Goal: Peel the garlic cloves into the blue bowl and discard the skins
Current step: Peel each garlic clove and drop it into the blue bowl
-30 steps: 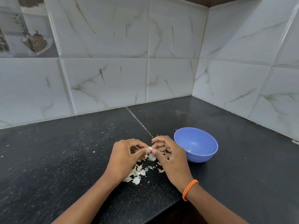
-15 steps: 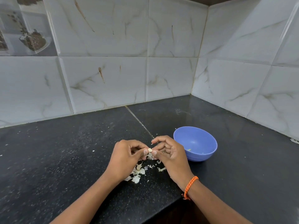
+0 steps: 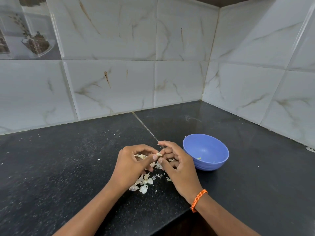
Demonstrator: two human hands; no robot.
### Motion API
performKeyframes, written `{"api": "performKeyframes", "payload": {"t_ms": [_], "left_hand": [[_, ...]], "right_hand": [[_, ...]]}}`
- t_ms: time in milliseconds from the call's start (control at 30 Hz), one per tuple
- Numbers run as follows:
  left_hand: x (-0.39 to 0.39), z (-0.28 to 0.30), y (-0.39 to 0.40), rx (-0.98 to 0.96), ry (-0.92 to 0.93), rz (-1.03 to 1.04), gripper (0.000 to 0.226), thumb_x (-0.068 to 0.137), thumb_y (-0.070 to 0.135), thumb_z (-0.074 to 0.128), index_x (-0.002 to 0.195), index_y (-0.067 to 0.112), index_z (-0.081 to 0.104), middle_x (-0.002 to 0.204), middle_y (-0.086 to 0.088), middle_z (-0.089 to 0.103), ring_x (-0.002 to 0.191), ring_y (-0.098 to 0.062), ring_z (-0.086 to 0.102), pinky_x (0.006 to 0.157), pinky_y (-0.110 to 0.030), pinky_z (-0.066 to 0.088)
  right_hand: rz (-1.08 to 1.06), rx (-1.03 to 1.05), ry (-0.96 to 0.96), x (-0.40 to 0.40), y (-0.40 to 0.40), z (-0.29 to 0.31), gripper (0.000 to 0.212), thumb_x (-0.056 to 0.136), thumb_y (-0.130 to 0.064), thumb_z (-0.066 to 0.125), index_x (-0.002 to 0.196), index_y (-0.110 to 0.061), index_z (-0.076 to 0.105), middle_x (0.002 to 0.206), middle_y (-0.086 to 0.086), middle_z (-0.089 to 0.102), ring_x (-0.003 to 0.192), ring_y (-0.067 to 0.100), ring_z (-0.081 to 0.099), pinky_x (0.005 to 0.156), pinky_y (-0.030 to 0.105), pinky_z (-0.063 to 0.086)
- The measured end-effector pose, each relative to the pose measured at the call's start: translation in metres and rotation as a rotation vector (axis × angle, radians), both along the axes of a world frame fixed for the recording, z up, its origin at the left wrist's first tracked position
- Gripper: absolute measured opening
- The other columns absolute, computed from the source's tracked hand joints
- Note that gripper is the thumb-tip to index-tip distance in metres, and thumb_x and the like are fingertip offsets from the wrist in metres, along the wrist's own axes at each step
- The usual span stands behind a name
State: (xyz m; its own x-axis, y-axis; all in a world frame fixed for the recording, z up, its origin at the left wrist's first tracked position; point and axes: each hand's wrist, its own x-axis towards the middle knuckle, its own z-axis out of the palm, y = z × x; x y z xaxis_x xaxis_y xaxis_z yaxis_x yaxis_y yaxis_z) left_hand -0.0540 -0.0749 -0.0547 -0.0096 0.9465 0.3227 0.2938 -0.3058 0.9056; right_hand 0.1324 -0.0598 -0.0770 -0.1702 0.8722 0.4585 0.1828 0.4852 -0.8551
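My left hand (image 3: 132,166) and my right hand (image 3: 177,165) meet over the black counter, fingertips together. Between them they pinch a small garlic clove (image 3: 158,154) with pale skin; a strip of skin (image 3: 140,156) shows inside the curled left fingers. Loose garlic skins (image 3: 142,183) lie in a small heap on the counter under and in front of the hands. The blue bowl (image 3: 215,165) stands just right of my right hand, upright; only a tiny speck shows inside it.
The black speckled counter (image 3: 59,167) runs into a corner of white marbled wall tiles (image 3: 110,86) behind and to the right. Its front edge (image 3: 170,223) cuts across below my right wrist, which wears an orange cord bracelet (image 3: 198,200).
Both hands stay in place over the skins. The fingertips have shifted slightly on the clove, and more skin shows at the left fingers.
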Motion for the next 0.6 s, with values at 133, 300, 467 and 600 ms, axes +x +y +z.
{"api": "performKeyframes", "payload": {"t_ms": [133,300,467,600], "left_hand": [[0.0016,0.0,-0.0002,-0.024,0.007,0.007,0.004,0.092,0.021,0.086,0.094,0.023,0.084,0.088,0.0,0.081,0.065,-0.026,0.078,0.061,-0.046,0.062],[0.0045,0.0012,-0.0009,-0.002,0.066,0.015,0.006,0.094,0.021,0.083,0.091,0.026,0.086,0.083,0.003,0.082,0.064,-0.022,0.078,0.061,-0.047,0.063],[0.0047,0.0001,-0.0004,0.034,0.154,0.036,0.009,0.097,0.026,0.08,0.092,0.03,0.086,0.082,0.011,0.081,0.063,-0.015,0.077,0.063,-0.047,0.064],[0.0054,-0.0011,-0.0005,0.033,0.154,0.038,0.01,0.098,0.031,0.078,0.09,0.032,0.084,0.077,0.005,0.08,0.062,-0.017,0.077,0.062,-0.049,0.064]], "right_hand": [[-0.047,0.028,-0.02,-0.0006,-0.002,0.0023,0.043,0.098,-0.012,0.076,0.132,-0.037,0.067,0.103,-0.014,0.069,0.099,0.017,0.071,0.076,0.038,0.065],[-0.083,0.085,-0.029,-0.0004,-0.004,0.0034,0.039,0.098,-0.012,0.077,0.131,-0.032,0.068,0.101,-0.013,0.069,0.099,0.015,0.07,0.074,0.027,0.063],[-0.127,0.153,-0.077,-0.0008,-0.0042,0.0024,0.041,0.098,-0.009,0.075,0.133,-0.027,0.068,0.104,-0.013,0.07,0.102,0.013,0.07,0.077,0.02,0.06],[-0.133,0.149,-0.069,-0.0009,-0.003,0.0009,0.035,0.099,-0.008,0.072,0.129,-0.027,0.07,0.105,-0.014,0.07,0.104,0.014,0.07,0.079,0.022,0.06]]}}
